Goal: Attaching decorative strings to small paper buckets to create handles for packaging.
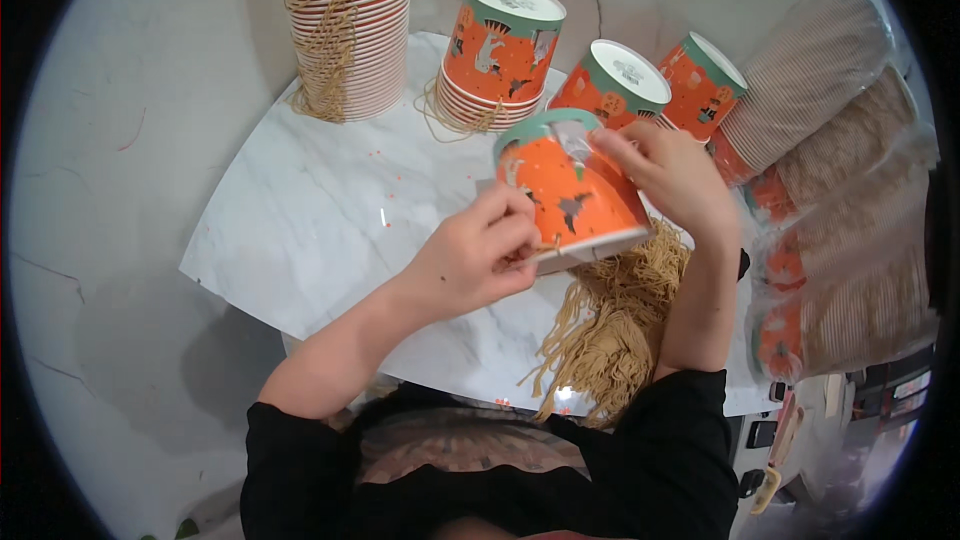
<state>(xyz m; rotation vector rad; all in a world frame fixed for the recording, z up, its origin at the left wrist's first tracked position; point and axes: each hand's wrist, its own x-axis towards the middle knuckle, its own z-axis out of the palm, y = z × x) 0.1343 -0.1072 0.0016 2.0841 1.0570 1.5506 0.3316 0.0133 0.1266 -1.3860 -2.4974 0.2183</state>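
Observation:
An orange paper bucket [570,190] with a green band and printed animals is held tilted above the table, its base up and its white rim low. My right hand [675,165] grips it near the base, with the thumb along the upper side. At the lower left of the rim, my left hand [490,245] is closed with its fingers curled and pinched together. What sits between those fingertips is hidden. Just below the bucket lies a heap of tan cord [615,340], hanging over the table's near edge beside my right forearm.
A tall stack of nested buckets [370,30] with cords draped on it stands at the far left. Further upside-down buckets [505,45] line the back. Plastic-wrapped bucket stacks [830,80] fill the right side. The marble-patterned table [300,210] has a curved edge.

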